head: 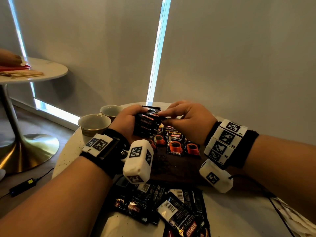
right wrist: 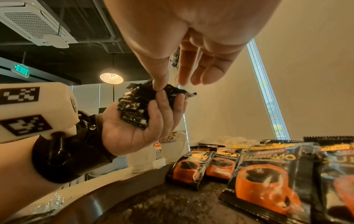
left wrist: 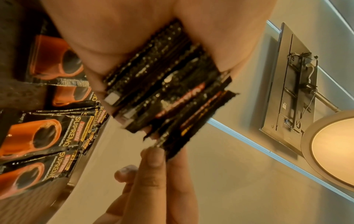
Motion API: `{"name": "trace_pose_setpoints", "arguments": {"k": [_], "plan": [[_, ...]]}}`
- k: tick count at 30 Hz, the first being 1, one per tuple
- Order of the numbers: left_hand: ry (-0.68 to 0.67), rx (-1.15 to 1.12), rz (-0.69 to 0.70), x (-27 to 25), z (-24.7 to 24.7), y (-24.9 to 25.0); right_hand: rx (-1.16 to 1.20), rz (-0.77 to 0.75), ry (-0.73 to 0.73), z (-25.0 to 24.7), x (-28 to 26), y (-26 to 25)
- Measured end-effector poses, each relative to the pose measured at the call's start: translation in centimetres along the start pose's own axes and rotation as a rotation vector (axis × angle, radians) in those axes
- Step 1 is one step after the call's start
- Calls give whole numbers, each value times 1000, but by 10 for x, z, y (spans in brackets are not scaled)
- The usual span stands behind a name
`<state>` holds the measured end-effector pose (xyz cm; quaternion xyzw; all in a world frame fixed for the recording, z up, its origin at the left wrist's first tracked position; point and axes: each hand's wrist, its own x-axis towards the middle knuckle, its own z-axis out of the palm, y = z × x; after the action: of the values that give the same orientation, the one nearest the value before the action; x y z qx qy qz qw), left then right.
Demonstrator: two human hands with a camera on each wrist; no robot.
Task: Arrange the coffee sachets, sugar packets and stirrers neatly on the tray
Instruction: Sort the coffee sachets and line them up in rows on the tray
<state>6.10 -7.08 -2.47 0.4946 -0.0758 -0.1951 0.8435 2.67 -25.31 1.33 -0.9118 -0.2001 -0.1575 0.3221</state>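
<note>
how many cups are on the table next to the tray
2 cups, both left of the tray at the table's far left edge: a nearer cup and a farther cup right behind it. More could be hidden behind the hands.

Grey roller blinds (head: 230, 57) with bright daylight slits (head: 158, 53), round white side table (head: 49, 69) on brass pedestal, lit ceiling lamp (right wrist: 111, 78).

Coffee sachets (right wrist: 266, 174) read "KOPIKO SUPREMO"; green sign (right wrist: 22, 70) reads "EXIT"
</note>
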Motion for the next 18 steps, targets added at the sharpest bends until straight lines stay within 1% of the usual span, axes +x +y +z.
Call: {"name": "trace_pose_setpoints", "arguments": {"k": [2, 5, 7, 9, 10, 12, 15, 17, 18], "plan": [[5, 15, -18, -1, 0, 1, 10, -8, 35, 0, 1, 2], [84, 26, -21, -3, 1, 4, 24, -1, 115, -1, 3, 3], [131, -37, -38, -5, 2, 5, 23, 43, 172, -4, 7, 4], [197, -80, -30, -5, 2, 6, 42, 138, 196, -7, 16, 10], [220, -90, -27, -5, 2, 7, 68, 207, 178, -7, 20, 13], [227, -107, -23, -5, 1, 8, 99, 371, 109, -5, 29, 21], [236, -111, -43, -3, -1, 9, 119, 574, -65, 0, 40, 31], [237, -114, -44, -4, 0, 10, 176, 641, -196, 4, 48, 36], [234, -109, -45, -5, 1, 11, 137, 642, -232, 7, 52, 38]]}}
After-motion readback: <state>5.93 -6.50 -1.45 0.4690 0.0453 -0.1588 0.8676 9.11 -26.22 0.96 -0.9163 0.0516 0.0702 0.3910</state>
